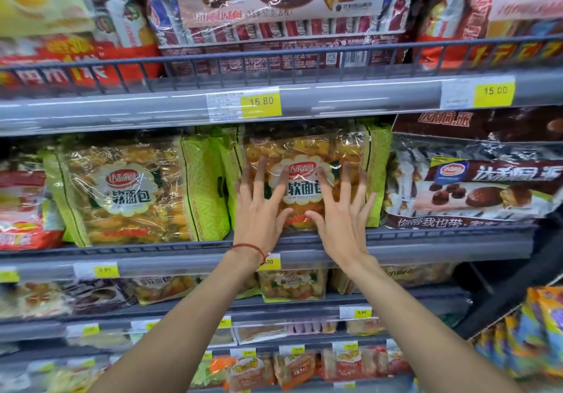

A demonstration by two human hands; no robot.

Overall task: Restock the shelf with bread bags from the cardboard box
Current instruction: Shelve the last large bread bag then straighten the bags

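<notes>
A green and clear bread bag (307,152) with a round white label stands upright on the middle shelf (170,251). Both my hands lie flat against its front with fingers spread. My left hand (260,207), with a red string at the wrist, covers the bag's lower left. My right hand (342,213) covers its lower right. Neither hand grips the bag. A second bread bag (134,191) of the same kind stands to the left, touching it. The cardboard box is out of view.
Brown chocolate pie bags (475,185) fill the shelf to the right, red bags (21,210) the far left. The shelf above (335,100) holds large cake packs behind a wire rail. Lower shelves carry smaller snack bags and yellow price tags.
</notes>
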